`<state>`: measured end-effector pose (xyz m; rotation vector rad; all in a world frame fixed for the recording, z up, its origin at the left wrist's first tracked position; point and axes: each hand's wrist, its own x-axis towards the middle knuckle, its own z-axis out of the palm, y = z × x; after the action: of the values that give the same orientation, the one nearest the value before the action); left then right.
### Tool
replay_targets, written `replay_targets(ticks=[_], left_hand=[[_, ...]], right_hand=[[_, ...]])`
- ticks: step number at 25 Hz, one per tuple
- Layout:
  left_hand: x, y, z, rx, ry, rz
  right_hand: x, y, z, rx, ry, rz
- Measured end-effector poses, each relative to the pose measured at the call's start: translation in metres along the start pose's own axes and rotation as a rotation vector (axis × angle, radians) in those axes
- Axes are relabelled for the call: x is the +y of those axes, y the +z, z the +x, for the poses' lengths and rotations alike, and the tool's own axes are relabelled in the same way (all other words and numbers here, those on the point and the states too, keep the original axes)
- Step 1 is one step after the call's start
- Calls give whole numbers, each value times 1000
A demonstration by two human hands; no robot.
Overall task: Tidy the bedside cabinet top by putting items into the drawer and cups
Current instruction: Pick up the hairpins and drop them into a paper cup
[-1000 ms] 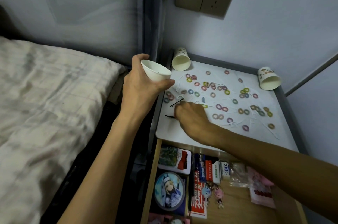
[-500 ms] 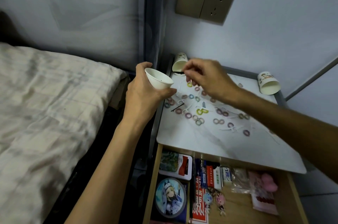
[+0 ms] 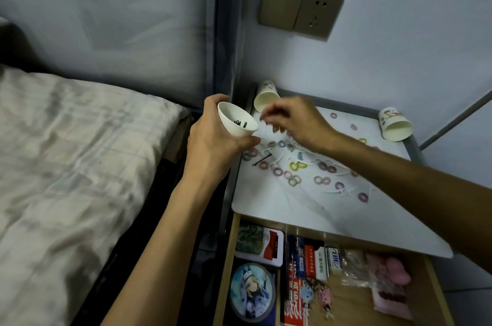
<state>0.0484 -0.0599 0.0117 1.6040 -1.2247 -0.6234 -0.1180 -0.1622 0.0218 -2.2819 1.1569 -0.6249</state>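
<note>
Rightward leans the gripped cup (image 3: pixel 232 130) (pins (image 3: pixel 240 123) inside).

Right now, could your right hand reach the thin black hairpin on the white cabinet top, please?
Probably yes: the right hand hovers close by, and the thin black hairpin lies uncovered.

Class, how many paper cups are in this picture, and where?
3. The held cup sits in the left hand; the back-left cup lies on its side at the cabinet top's rear left corner; the back-right cup likewise at the rear right.
</note>
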Motion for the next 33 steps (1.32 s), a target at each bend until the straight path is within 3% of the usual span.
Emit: replay_targets(ticks=[3, 5, 17, 21, 24, 26, 29, 31, 33], left_hand=[[-1, -3, 0, 20, -4, -28], [-3, -4, 1, 33, -2, -37], [-6, -1, 1, 48, 3, -34], [-7, 2, 3, 24, 6, -12], [-5, 9, 1, -34, 1, 2], [-2, 14, -2, -76, 0, 6], [5, 24, -9, -148, 33, 33], [11, 30, -16, -188, 70, 16], [17, 35, -23, -214, 97, -18]], right_hand=[[36, 33, -12, -210, 13, -320], [47, 48, -16, -252, 38, -315], [53, 55, -20, -212, -96, -571], [46, 19, -9, 33, 81, -276], [19, -24, -1, 234, 15, -92], [-8, -41, 0, 187, -152, -108], [-34, -41, -9, -82, -377, -260], [-35, -39, -21, -159, -367, -296], [-30, -47, -39, -70, -271, -228]])
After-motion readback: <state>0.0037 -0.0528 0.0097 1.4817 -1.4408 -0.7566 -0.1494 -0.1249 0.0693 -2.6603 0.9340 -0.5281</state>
